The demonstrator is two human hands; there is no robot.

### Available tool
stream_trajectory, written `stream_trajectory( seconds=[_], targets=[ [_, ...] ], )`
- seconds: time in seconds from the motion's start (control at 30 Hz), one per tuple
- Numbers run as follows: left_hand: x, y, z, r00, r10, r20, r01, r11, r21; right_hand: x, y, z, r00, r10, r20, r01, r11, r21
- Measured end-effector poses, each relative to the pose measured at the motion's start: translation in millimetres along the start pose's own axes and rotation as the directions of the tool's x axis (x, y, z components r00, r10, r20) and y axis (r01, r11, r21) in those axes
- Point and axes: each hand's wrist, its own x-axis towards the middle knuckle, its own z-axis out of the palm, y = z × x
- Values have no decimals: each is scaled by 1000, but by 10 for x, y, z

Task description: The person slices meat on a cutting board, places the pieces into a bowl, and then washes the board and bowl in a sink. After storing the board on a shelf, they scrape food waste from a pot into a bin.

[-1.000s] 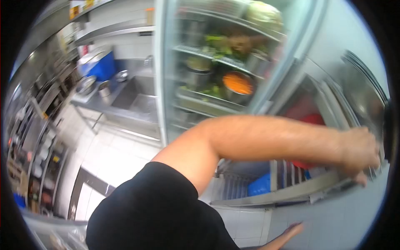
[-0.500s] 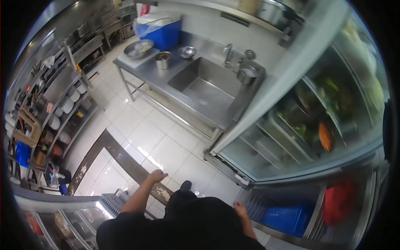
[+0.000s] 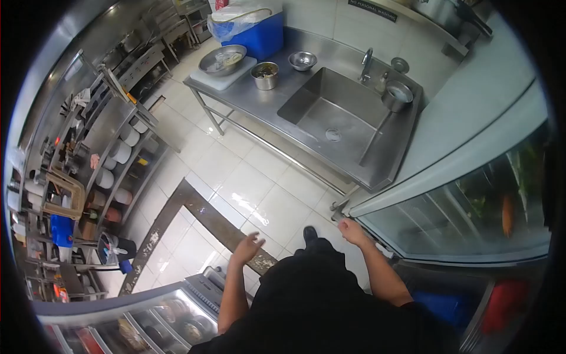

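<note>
My left hand (image 3: 247, 248) hangs over the floor (image 3: 253, 197) near the dark drain channel (image 3: 219, 227), its fingers apart and nothing in them. On the right, my right hand (image 3: 352, 232) is raised beside the lower corner of the glass-fronted fridge (image 3: 466, 206), with its fingers curled. Whether anything small is inside them cannot be made out. A black shoe (image 3: 309, 234) shows between my two hands. Ahead stands a steel sink table (image 3: 295, 154) with an empty-looking basin (image 3: 339, 112).
On the table are a metal pot (image 3: 265, 76), a wide bowl (image 3: 223, 61), a small bowl (image 3: 302, 60) and a blue container (image 3: 261, 38). Crowded shelves (image 3: 127, 168) stand at left. An open-topped food counter (image 3: 135, 301) is at lower left.
The view has shifted, with the sink table now nearer. My right hand has come up and forward from beside my body. My left hand's fingers have spread.
</note>
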Motion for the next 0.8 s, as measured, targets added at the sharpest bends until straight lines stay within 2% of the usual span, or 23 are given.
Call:
stream_trajectory(
  seconds=[0.07,0.17,0.23,0.27,0.37,0.4,0.43,0.5,0.57,0.6,0.7,0.8],
  targets=[
    [-66,-39,-80,984,-84,156,84,996,7,322,-290,77,996,-64,-68,68,996,55],
    [23,36,-377,958,-240,156,230,970,79,893,-830,-55,994,-77,-82,92,976,196],
    [275,-64,-612,971,-226,74,223,974,50,1412,-1024,-136,985,-136,-108,162,941,298],
    [447,-91,-703,975,-218,32,217,976,35,1696,-1125,-213,989,-105,-100,133,932,337],
    [911,337,-1052,955,-257,-150,270,960,74,2574,-1466,-555,996,-32,-85,66,896,438],
    [1100,439,-1119,955,-228,-192,248,965,90,2875,-1558,-692,996,-19,-93,61,883,466],
    [1270,538,-1173,958,-226,-177,242,967,75,3166,-1652,-819,995,-3,-97,51,868,494],
    [1644,878,-1245,964,-221,-148,229,973,42,3900,-1675,-966,944,-95,-316,211,910,356],
    [1984,998,-1276,986,-155,-68,162,978,131,4444,-2027,-1304,946,-11,-325,119,942,315],
    [2126,1037,-1311,992,-122,-24,124,978,170,4860,-2069,-1379,938,-62,-342,163,947,277],
    [2322,1046,-1393,976,-217,12,215,970,117,5793,-2484,-1687,895,-180,-409,264,951,159],
    [2167,634,-1436,924,-354,-146,363,931,35,6712,-2747,-1866,915,-137,-380,211,964,161]
  ],
)
